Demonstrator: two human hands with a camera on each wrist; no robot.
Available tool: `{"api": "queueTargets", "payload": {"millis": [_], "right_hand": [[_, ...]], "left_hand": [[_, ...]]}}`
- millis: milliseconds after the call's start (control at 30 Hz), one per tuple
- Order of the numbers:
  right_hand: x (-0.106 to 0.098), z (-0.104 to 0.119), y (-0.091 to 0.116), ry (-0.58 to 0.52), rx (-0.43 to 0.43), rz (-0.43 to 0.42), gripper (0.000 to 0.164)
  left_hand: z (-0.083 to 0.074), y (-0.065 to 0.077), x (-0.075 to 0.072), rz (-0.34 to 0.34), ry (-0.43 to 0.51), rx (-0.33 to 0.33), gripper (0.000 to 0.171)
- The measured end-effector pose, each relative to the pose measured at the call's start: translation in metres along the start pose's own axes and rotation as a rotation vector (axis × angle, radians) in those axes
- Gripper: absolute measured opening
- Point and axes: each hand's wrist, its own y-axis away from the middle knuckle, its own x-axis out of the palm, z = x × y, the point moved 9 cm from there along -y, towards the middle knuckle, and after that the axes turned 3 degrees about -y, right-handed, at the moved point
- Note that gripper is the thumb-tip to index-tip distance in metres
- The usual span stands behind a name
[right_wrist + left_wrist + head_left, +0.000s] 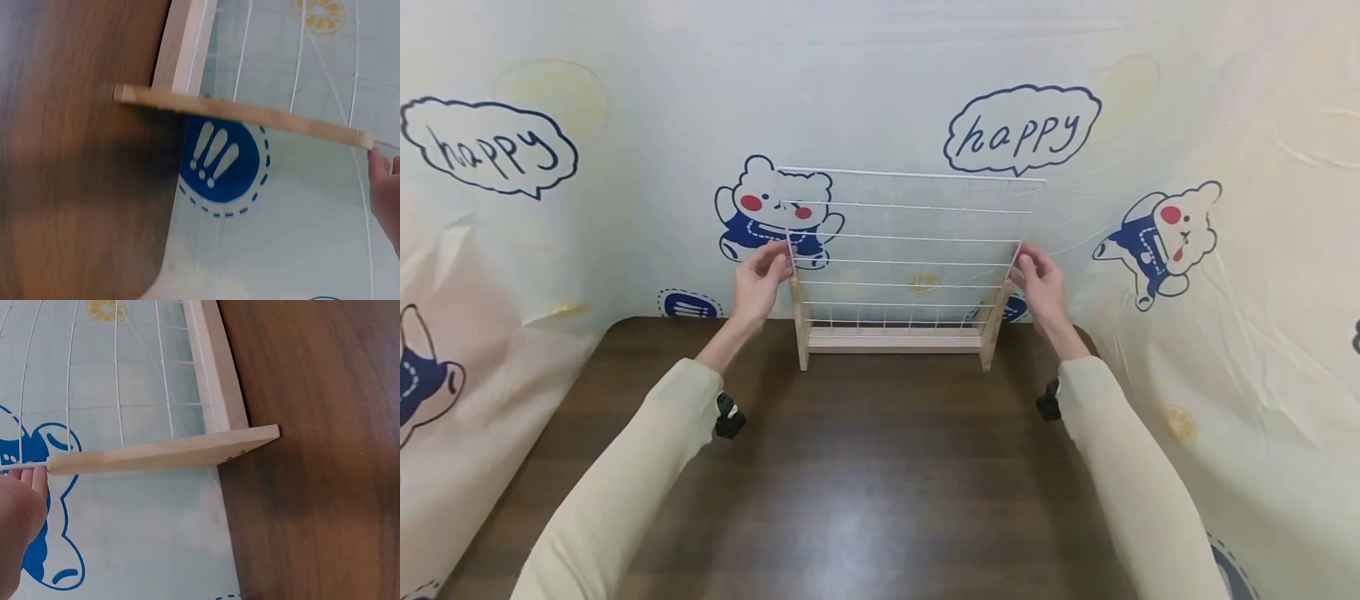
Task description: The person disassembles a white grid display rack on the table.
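Observation:
A rack of white wire grid with a pale wooden base stands upright at the back of the table. My left hand pinches the white wire at the grid's left edge, just above the wooden side post. At the opposite edge my right hand holds the wire in the same way, over the top of the right side post. In the left wrist view, the thumb hides part of the wire. Only part of the right hand shows in the right wrist view.
The dark brown wooden table extends in front of the rack. A pale curtain printed with bears and the word "happy" hangs close behind it and along both sides. A black device sits on each wrist.

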Motion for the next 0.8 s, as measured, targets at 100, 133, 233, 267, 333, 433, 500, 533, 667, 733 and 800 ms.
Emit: {"api": "queueTargets", "payload": {"millis": [100, 133, 233, 267, 333, 433, 500, 533, 667, 733, 800], "right_hand": [[0.001, 0.001, -0.006, 0.020, 0.002, 0.016, 0.036], [0.001, 0.001, -0.007, 0.028, 0.004, 0.022, 0.035], [0.001, 0.000, -0.011, 0.026, 0.012, 0.041, 0.035], [0.001, 0.000, -0.012, 0.026, 0.009, 0.049, 0.034], [0.000, 0.000, -0.012, 0.022, 0.004, 0.058, 0.033], [0.000, 0.000, -0.011, 0.032, -0.010, 0.066, 0.032], [0.002, 0.000, -0.010, 0.042, -0.022, 0.075, 0.031], [0.002, 0.001, -0.011, 0.047, -0.028, 0.080, 0.030], [0.005, 0.004, -0.011, 0.072, -0.042, 0.083, 0.029], [0.005, 0.006, -0.011, 0.082, -0.037, 0.067, 0.028], [0.006, 0.006, -0.011, 0.087, -0.029, 0.054, 0.027]], "left_hand": [[0.005, -0.007, 0.001, 0.007, -0.015, -0.012, 0.033], [0.006, -0.009, 0.002, 0.010, -0.030, -0.012, 0.033], [0.007, -0.015, 0.005, 0.020, -0.074, -0.017, 0.032], [0.008, -0.017, 0.006, 0.022, -0.087, -0.019, 0.031], [0.009, -0.020, 0.009, 0.023, -0.110, -0.021, 0.029], [0.010, -0.024, 0.012, 0.007, -0.127, -0.015, 0.028], [0.010, -0.025, 0.012, -0.010, -0.131, -0.007, 0.027], [0.010, -0.025, 0.011, -0.020, -0.136, -0.002, 0.026], [0.010, -0.026, 0.012, -0.045, -0.139, -0.008, 0.023], [0.010, -0.027, 0.013, -0.054, -0.132, -0.011, 0.022], [0.012, -0.027, 0.013, -0.062, -0.114, -0.015, 0.021]]}}
